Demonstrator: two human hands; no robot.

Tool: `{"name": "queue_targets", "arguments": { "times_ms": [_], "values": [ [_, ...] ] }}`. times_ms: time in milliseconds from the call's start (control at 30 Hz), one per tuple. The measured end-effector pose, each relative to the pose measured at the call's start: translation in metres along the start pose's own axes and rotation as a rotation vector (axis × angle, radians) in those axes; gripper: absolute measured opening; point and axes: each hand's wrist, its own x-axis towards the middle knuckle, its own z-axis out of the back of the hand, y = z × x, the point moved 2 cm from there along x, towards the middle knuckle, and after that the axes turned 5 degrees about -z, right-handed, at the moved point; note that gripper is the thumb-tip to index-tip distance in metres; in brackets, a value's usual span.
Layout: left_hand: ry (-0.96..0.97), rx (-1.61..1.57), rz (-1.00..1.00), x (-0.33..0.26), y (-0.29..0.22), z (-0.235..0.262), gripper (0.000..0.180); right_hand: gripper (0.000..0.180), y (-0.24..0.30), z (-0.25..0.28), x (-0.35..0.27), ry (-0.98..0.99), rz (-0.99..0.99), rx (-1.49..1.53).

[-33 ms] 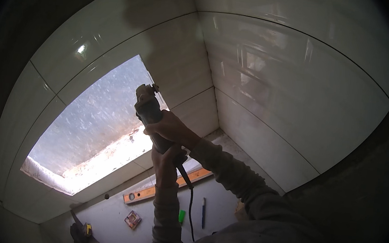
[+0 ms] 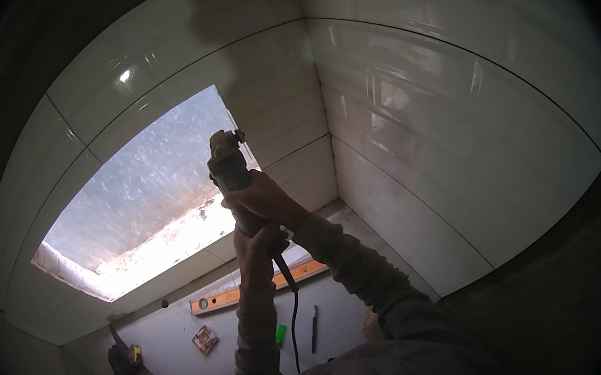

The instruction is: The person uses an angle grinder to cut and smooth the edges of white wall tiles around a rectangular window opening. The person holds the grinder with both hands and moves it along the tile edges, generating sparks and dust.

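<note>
I am gripping one angle grinder [image 2: 228,170], right hand [image 2: 265,197] fingers wrapped closed above, left hand [image 2: 253,244] fingers clamping below; one orange level [image 2: 254,291] is lying beneath.

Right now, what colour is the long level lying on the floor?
Orange; the level shows best in the head view, below the hands.

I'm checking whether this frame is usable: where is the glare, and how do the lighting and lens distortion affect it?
Head view: the window opening is blown out along its sill; small glare spots sit on the glossy wall tiles; the angle grinder and both hands are backlit and dim; tile joints bow with the fisheye; the rim is black.
</note>
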Motion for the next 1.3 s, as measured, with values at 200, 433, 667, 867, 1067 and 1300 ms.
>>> {"name": "queue_targets", "arguments": {
  "times_ms": [200,433,667,867,1067,1300],
  "values": [
    [0.006,0.009,-0.008,0.003,0.001,0.0,0.034,0.038,0.003,0.002,0.002,-0.008,0.015,-0.019],
    [0.004,0.038,-0.01,0.009,0.004,0.004,0.036,0.041,0.009,0.005,0.0,-0.004,-0.009,0.005],
    [0.024,0.019,-0.006,0.008,0.003,0.001,0.043,0.044,0.008,0.004,0.0,-0.075,-0.009,-0.083],
    [0.024,0.003,0.019,0.01,0.001,0.001,0.04,0.045,0.007,0.003,0.002,-0.093,0.008,-0.09],
    [-0.01,-0.008,-0.004,0.009,0.001,-0.001,0.036,0.051,0.01,0.004,0.002,-0.08,-0.019,-0.084],
    [0.039,-0.009,-0.019,0.011,0.001,0.001,0.032,0.047,0.011,0.004,0.001,-0.05,0.003,-0.024]
  ]
}}
